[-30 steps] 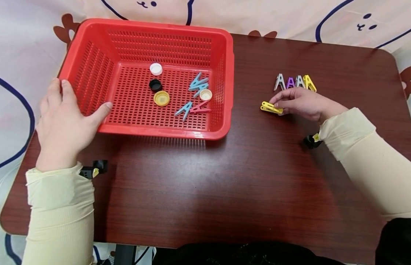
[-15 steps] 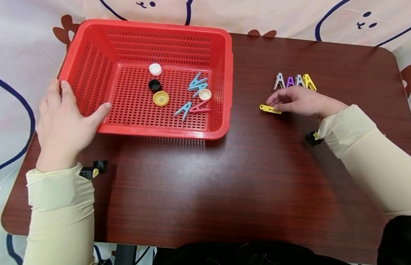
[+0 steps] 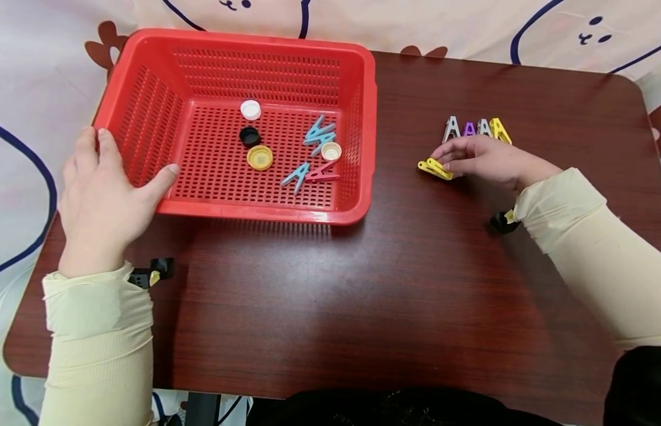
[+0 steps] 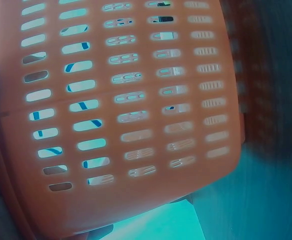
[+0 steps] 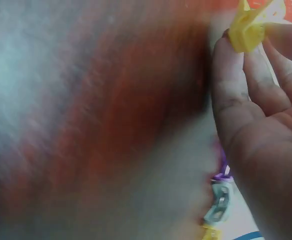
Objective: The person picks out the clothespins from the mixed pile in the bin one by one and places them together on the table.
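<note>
Pinches a yellow clothespin [image 3: 434, 169] between thumb and fingertips of the right hand [image 3: 484, 158], to the right of the red basket [image 3: 266, 213] and well apart from its rim. In the right wrist view, largely blurred, shows the same pinch from the palm side. Cannot tell whether touching the dark wooden table [image 3: 309, 307] or held just above. Keeps close behind the right hand a row on the table — from left to right, a pale grey clothespin [image 3: 452, 122], a purple clothespin [image 3: 469, 126], a second grey clothespin [image 3: 484, 123] and another yellow clothespin [image 3: 498, 128].

Rests the left hand [image 3: 109, 192] on the near left corner of the basket, with fingers nearly straight at the left rim and thumb spread wide over the near one. In the left wrist view, shows mostly the slotted outer wall.

Has inside the basket a white cap [image 3: 250, 110], then a black cap [image 3: 250, 136] and a golden cap [image 3: 260, 158], one in front of another. Further right, has a cream cap [image 3: 331, 151] just beside two blue clothespins [image 3: 318, 131]; nearer the front, a third blue clothespin [image 3: 296, 174] and a pink clothespin [image 3: 321, 172] — cannot tell whether touching.
</note>
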